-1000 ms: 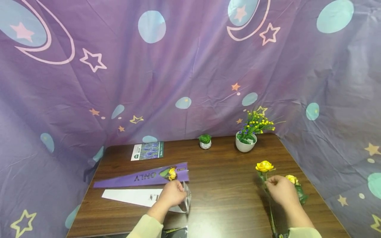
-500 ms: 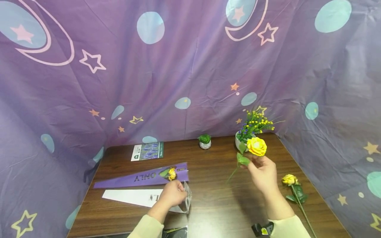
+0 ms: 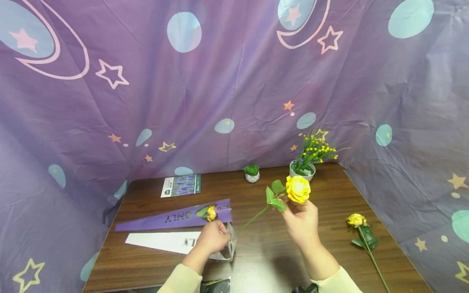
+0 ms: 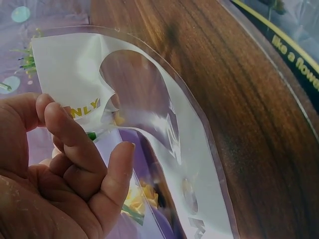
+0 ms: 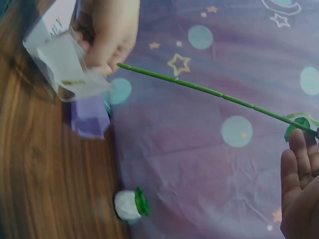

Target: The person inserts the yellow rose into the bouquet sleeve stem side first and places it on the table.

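Note:
My left hand [image 3: 213,238] pinches the mouth of a white flower sleeve [image 3: 157,241] with a clear window. In the left wrist view the sleeve's mouth [image 4: 197,124] gapes, its layers parted beside the fingers. My right hand [image 3: 303,224] holds a yellow artificial rose [image 3: 298,189] just under its bloom, above the table. Its green stem [image 5: 199,89] slants down leftward, the bare tip near my left hand in the right wrist view. Behind the white sleeve lies a purple flower sleeve [image 3: 146,221] with a yellow rose [image 3: 211,213] inside.
A second loose yellow rose [image 3: 356,220] lies on the right of the wooden table [image 3: 278,248]. Along the back are a lavender picture card [image 3: 181,185], a small potted plant [image 3: 252,174] and a larger flower pot [image 3: 305,170]. A dark package [image 3: 217,286] lies at the front edge.
My right hand has lifted the yellow rose off the table's right side and carried it left toward the white sleeve, its stem swinging leftward. My left hand has stayed at the sleeve's mouth.

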`<state>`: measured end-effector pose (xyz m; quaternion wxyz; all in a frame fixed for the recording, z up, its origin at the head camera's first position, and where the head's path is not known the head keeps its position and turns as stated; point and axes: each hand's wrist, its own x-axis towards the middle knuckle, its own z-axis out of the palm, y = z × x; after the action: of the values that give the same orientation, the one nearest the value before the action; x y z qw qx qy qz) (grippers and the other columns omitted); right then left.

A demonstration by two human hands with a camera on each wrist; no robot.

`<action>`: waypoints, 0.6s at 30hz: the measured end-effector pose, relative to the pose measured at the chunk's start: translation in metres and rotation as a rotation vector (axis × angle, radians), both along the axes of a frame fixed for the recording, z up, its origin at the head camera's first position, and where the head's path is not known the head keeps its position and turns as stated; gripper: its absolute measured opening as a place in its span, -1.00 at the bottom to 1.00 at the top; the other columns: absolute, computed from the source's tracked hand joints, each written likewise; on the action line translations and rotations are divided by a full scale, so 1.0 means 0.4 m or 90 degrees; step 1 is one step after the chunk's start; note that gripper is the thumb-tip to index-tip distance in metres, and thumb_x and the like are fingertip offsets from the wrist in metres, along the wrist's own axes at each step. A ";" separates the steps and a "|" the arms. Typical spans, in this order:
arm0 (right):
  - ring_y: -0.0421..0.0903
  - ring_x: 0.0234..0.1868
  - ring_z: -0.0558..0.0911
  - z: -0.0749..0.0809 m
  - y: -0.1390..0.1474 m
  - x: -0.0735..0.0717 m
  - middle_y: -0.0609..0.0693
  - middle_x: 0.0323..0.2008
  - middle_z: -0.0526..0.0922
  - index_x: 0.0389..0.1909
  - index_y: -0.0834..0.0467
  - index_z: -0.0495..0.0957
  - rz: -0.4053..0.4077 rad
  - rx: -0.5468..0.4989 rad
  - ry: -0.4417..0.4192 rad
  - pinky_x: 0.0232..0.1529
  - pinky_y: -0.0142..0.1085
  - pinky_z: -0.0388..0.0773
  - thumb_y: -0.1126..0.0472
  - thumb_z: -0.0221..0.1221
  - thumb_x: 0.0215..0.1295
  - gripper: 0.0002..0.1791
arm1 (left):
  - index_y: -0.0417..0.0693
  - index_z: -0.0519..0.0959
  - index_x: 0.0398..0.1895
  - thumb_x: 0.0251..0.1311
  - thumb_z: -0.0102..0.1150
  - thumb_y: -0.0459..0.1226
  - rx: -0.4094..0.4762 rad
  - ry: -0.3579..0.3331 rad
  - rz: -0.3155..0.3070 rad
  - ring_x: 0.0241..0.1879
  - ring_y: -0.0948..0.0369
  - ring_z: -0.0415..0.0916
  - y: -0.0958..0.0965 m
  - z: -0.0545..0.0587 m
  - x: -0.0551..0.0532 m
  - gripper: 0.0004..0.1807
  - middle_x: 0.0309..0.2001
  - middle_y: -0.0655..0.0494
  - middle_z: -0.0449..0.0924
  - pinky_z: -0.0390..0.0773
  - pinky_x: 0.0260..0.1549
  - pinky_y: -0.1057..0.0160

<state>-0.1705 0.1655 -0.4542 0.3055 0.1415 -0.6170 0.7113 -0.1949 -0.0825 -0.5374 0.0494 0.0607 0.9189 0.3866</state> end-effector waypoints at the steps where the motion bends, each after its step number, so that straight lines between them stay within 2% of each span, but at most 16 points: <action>1: -0.31 -0.38 0.71 -0.005 -0.007 0.002 -0.17 -0.37 0.75 -0.30 0.63 0.47 -0.001 0.003 0.002 -0.29 -0.46 0.68 0.75 0.19 0.17 -0.88 | -0.03 0.50 -0.50 -0.07 0.30 -0.32 0.004 0.001 0.000 -0.53 0.18 0.42 0.000 0.000 0.001 -0.86 -0.53 0.13 0.50 0.46 -0.53 0.17; 8: -0.36 -0.22 0.70 -0.048 -0.043 0.008 -0.24 -0.28 0.76 -0.23 0.56 0.60 -0.034 0.074 -0.018 -0.15 -0.51 0.65 0.74 0.26 0.11 -0.80 | -0.04 0.48 -0.48 -0.04 0.22 -0.38 0.094 -0.024 0.003 -0.68 0.24 0.52 0.008 0.000 0.002 -0.89 -0.70 0.19 0.55 0.40 -0.66 0.25; 18: -0.34 -0.22 0.70 -0.096 -0.083 0.007 -0.23 -0.27 0.75 -0.19 0.54 0.64 -0.019 0.082 -0.059 -0.16 -0.48 0.67 0.72 0.29 0.10 -0.77 | -0.09 0.47 -0.45 0.04 0.19 -0.42 0.174 -0.041 0.021 -0.69 0.28 0.51 0.019 0.026 0.005 -0.90 -0.68 0.19 0.55 0.52 -0.63 0.27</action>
<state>-0.1679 0.1322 -0.4927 0.2774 0.1184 -0.6770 0.6713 -0.1928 -0.0748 -0.5272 0.0637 0.0391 0.8563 0.5110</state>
